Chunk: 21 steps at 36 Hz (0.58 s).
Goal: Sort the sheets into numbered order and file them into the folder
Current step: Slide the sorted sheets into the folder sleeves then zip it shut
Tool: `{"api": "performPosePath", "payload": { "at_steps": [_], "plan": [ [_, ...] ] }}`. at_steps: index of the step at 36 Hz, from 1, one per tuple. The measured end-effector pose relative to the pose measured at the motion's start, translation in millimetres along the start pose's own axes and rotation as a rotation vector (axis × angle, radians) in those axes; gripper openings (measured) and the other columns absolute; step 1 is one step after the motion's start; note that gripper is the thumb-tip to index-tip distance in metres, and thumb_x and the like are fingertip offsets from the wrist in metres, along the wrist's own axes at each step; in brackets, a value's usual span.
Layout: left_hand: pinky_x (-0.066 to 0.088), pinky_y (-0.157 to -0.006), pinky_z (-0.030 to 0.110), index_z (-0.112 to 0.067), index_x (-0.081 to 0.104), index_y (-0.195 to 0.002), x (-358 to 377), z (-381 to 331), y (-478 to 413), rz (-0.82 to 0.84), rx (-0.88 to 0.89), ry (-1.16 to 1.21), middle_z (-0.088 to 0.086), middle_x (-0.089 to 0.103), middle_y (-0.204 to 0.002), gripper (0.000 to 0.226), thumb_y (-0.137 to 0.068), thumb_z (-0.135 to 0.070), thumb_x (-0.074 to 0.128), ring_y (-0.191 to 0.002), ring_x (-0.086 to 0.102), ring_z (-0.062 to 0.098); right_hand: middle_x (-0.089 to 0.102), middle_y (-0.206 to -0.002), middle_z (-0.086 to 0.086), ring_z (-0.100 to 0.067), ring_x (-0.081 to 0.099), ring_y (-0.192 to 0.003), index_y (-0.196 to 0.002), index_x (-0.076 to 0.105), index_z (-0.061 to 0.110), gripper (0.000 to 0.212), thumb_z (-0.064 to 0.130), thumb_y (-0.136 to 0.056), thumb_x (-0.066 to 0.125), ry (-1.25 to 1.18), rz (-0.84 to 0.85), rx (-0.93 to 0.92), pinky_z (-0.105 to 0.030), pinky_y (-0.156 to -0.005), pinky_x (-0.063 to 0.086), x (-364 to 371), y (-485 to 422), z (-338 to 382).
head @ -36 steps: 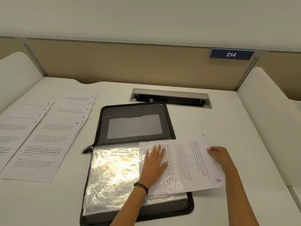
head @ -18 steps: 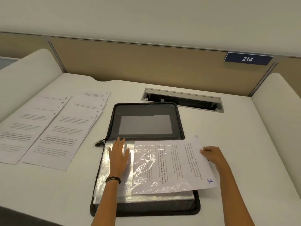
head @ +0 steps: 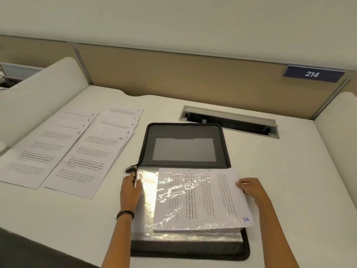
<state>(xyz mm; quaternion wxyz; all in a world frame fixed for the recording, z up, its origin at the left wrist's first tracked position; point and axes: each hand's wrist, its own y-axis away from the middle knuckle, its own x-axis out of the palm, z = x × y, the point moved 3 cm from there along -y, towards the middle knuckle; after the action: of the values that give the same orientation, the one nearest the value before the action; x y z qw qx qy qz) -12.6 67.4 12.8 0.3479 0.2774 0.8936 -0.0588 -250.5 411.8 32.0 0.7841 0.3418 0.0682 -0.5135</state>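
A black zip folder [head: 185, 146] lies open in the middle of the desk, its glossy clear sleeves [head: 148, 190] on the near half. Sheet 1 [head: 222, 198] lies sideways, partly inside the top sleeve, its right part sticking out past the folder's edge. My right hand [head: 251, 188] pinches that sheet's right edge. My left hand [head: 130, 192] rests on the sleeves' left edge, fingers fairly straight, next to the zip pull. Two fanned columns of numbered sheets lie at the left: 2 to 5 [head: 48, 144] and 6 to 10 [head: 92, 157].
A cable slot with a raised grey lid [head: 229, 120] sits behind the folder. Padded white dividers [head: 38, 97] border the desk on both sides, and a tan panel with a blue 214 plate [head: 312, 74] stands at the back.
My left hand has slid left across the sleeve, from the sheet to the folder's left edge. Sheet 1 sits further left inside the sleeve. The camera view has turned left.
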Motion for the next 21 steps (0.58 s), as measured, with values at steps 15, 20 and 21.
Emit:
{"api": "performPosePath", "payload": {
  "at_steps": [15,20,21],
  "plan": [
    [0.043,-0.075,0.024,-0.004,0.065,-0.112,-17,-6,-6,-0.032,0.027,0.036,0.012,0.066,-0.1,0.024,-0.092,-0.016,0.06,-0.081,0.057,0.018,0.065,-0.078,-0.01,-0.019,0.059,-0.071,-0.078,0.066,0.003,0.011,0.003,-0.088,0.062,0.006,0.073,0.007,-0.021,-0.06,0.041,22,14,18],
    [0.049,-0.072,0.03,-0.014,0.068,-0.106,-24,5,-16,0.044,-0.027,0.005,0.006,0.067,-0.091,0.019,-0.09,-0.02,0.061,-0.081,0.062,0.022,0.066,-0.078,-0.01,-0.021,0.06,-0.077,-0.077,0.068,0.001,0.01,0.005,-0.086,0.065,0.013,0.087,0.007,-0.023,-0.066,0.043,30,16,23],
    [0.047,-0.068,0.028,-0.015,0.068,-0.103,-26,4,-17,0.071,-0.029,-0.001,0.004,0.067,-0.088,0.016,-0.089,-0.021,0.062,-0.079,0.061,0.02,0.067,-0.078,-0.01,-0.022,0.061,-0.077,-0.078,0.069,0.0,0.01,0.006,-0.086,0.065,0.018,0.088,0.011,-0.023,-0.066,0.044,32,16,24]
  ]
}}
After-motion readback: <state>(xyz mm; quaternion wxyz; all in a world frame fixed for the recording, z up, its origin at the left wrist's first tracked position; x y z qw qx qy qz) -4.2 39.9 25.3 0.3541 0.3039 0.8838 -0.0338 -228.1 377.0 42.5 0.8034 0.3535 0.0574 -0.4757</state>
